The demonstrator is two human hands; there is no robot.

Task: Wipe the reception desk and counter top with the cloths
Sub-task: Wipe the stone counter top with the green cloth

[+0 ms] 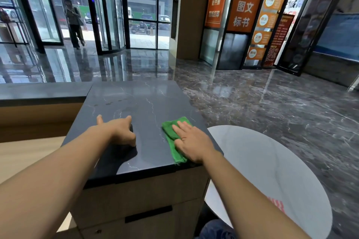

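My right hand [192, 141] lies flat, fingers straight and only slightly spread, pressing palm-down on the green cloth [172, 134]. The fingertips point toward the upper left of the frame, and the heel of the hand sits near the slab's right edge.

My left hand [118, 130] sits left of centre with its fingers curled under and the knuckles resting on the dark counter top [136, 99]. The thumb sticks out toward the upper left. There is a dark patch beneath the curled fingers, and I cannot tell whether it is something gripped or only shadow.

The cloth is folded into a long strip in the lower right part of the counter top. Its long axis runs almost straight up and down the frame. The far end spreads wider beyond my fingertips, and the near end reaches the slab's front edge. Most of its right side is hidden under my palm.

A white round table [272, 161] fills the lower right of the frame. At the upper left, a person [73, 23] stands by the glass doors [110, 15].
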